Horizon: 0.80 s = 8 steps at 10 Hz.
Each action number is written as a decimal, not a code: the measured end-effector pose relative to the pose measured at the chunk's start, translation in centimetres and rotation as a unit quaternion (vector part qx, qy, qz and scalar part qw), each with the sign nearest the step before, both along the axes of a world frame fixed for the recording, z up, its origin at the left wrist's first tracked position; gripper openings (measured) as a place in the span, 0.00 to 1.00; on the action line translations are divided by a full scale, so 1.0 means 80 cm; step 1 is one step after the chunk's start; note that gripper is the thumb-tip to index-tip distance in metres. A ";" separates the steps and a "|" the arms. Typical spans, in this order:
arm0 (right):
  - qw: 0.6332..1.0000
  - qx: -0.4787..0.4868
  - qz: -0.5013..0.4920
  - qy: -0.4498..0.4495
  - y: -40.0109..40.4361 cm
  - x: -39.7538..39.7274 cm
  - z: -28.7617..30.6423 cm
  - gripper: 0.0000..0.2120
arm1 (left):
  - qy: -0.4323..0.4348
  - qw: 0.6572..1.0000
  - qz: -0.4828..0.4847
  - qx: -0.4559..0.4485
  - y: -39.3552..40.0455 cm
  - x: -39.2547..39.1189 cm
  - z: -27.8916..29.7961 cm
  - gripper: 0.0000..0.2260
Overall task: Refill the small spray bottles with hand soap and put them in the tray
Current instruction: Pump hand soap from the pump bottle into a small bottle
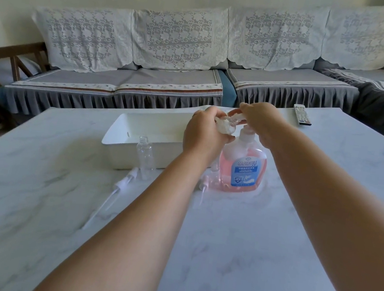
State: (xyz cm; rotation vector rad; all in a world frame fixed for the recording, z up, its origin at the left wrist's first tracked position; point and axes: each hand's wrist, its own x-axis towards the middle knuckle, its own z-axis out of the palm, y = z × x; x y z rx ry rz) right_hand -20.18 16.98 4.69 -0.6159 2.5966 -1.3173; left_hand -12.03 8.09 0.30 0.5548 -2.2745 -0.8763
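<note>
— What do the two hands hold above the marble-patterned tabletop [232,251]?

— The left hand [203,137] curls its fingers round a small clear spray bottle [225,125], tilted with its open neck toward the pump of the hand soap bottle [242,170]. The right hand [261,123] rests on top of that pump, fingers bent over the pump head; the nozzle itself is mostly hidden under the fingers.

— Where does the soap bottle stand?

— Upright on the tabletop, just right of the white tray [122,135]. It carries pink liquid and a blue label reading "MADDIE HANDWASH".

— And the other pieces?

— A second small clear bottle [145,158] stands uncapped, upright, touching or just in front of the tray's near wall. A white spray top with a long dip tube [117,186] lies flat on the tabletop near it, toward the camera. Another spray top [204,181] lies by the soap bottle's left side, partly behind the left forearm.

— The background?

— A remote control [302,114] lies at the tabletop's far right edge. Behind it runs a grey sofa [170,84] draped with lace covers.
</note>
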 end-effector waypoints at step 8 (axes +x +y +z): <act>0.999 0.016 0.027 0.032 0.007 0.003 -0.005 0.16 | -0.006 0.997 -0.075 0.017 0.006 0.007 -0.007 0.20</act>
